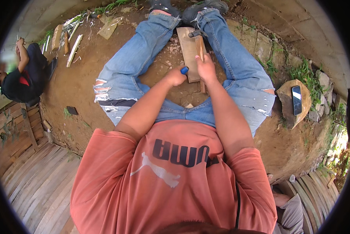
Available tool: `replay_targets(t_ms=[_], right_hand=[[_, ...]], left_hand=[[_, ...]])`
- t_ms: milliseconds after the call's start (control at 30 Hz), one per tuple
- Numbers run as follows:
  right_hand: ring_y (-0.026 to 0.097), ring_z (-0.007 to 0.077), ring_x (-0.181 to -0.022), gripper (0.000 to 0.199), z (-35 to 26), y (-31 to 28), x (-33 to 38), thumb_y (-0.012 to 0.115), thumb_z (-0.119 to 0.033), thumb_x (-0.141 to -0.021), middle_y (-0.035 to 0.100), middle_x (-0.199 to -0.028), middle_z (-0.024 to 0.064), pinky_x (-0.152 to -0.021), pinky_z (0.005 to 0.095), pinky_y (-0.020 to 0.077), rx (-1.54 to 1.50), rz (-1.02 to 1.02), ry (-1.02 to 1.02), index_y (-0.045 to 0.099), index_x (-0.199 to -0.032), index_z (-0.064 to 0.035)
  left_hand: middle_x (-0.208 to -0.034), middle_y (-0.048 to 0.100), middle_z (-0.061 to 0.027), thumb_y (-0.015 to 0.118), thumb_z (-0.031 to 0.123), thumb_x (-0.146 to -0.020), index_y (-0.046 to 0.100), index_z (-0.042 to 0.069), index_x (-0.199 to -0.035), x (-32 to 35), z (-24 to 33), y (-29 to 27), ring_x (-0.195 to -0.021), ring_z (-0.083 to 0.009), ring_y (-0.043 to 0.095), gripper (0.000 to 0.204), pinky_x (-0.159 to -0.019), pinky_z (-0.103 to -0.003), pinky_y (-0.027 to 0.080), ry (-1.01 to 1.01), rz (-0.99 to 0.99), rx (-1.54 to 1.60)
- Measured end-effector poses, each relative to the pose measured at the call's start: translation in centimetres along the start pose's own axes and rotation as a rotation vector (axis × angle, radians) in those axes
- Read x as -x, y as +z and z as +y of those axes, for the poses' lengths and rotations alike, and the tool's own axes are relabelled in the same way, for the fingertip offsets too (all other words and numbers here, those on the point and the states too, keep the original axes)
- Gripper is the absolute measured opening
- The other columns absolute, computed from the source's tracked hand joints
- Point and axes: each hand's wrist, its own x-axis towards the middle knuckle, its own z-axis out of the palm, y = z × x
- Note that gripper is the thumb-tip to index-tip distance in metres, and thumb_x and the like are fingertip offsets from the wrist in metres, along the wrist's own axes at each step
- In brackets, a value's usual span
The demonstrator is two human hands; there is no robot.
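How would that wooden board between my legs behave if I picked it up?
The wooden board looks flat and thick, so probably stiff, not floppy. Lying flat on the dirt, it shouldn't roll. Its rough surface likely grips well in the hand.

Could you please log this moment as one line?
left hand: grips blue-handled tool | right hand: holds narrow wooden stick on flat wooden board

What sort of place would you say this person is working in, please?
Probably an outdoor yard used for rough woodwork: bare dirt ground, weeds among stones, and wood offcuts beyond the board between the legs.
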Motion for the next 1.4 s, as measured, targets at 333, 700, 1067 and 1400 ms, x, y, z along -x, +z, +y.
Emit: replay_targets(t_ms=[333, 700, 1067, 1400], right_hand=[[0.067, 0.0426, -0.126, 0.047, 0.5, -1.1, 1.4, 0.061, -0.035, -0.108, 0.069, -0.132, 0.0317, -0.107, 0.0472, 0.0497, 0.018, -0.024, 0.204, 0.068, -0.133, 0.0036], [0.06, 0.0477, -0.133, 0.05, 1.3, -1.2, 1.4, 0.062, -0.038, -0.106, 0.062, -0.141, 0.0349, -0.114, 0.0496, 0.0454, -0.127, -0.069, 0.14, 0.067, -0.135, 0.003], [0.066, 0.0175, -0.071, 0.037, -3.5, -7.4, 2.8, 0.06, -0.033, -0.111, 0.074, -0.095, 0.012, -0.065, 0.034, 0.0526, -0.287, -0.207, 0.287, 0.064, -0.128, -0.0007], [0.046, 0.0085, -0.05, 0.026, -7.5, -17.2, 11.1, 0.063, -0.034, -0.111, 0.053, -0.069, -0.002, -0.044, 0.0269, 0.0372, -0.385, -0.251, 0.239, 0.06, -0.116, -0.0086]], left_hand=[[-0.16, 0.06, -0.0118, 0.057, 0.008, -0.095, 0.039, 0.006, -0.169, -1.2, 1.3, -1.5, -0.111, -0.0158, 0.068, 0.077, -0.084, -0.031, 0.056, -0.05, 0.026, 0.538], [-0.154, 0.064, -0.0145, 0.059, 0.006, -0.094, 0.049, 0.007, -0.163, -3.8, 0.2, -1.0, -0.117, -0.0157, 0.069, 0.069, -0.087, -0.028, 0.055, 0.03, 0.058, 0.656], [-0.111, 0.079, -0.0169, 0.067, 0.015, -0.091, 0.074, 0.012, -0.121, 13.8, 18.3, -8.9, -0.104, -0.0395, 0.076, 0.031, -0.088, -0.052, 0.059, 0.418, -0.163, -0.585], [-0.091, 0.077, -0.0174, 0.069, 0.011, -0.086, 0.078, 0.005, -0.099, 32.3, 27.2, -9.2, -0.085, -0.0389, 0.076, 0.018, -0.072, -0.047, 0.061, 1.314, -0.148, -0.616]])
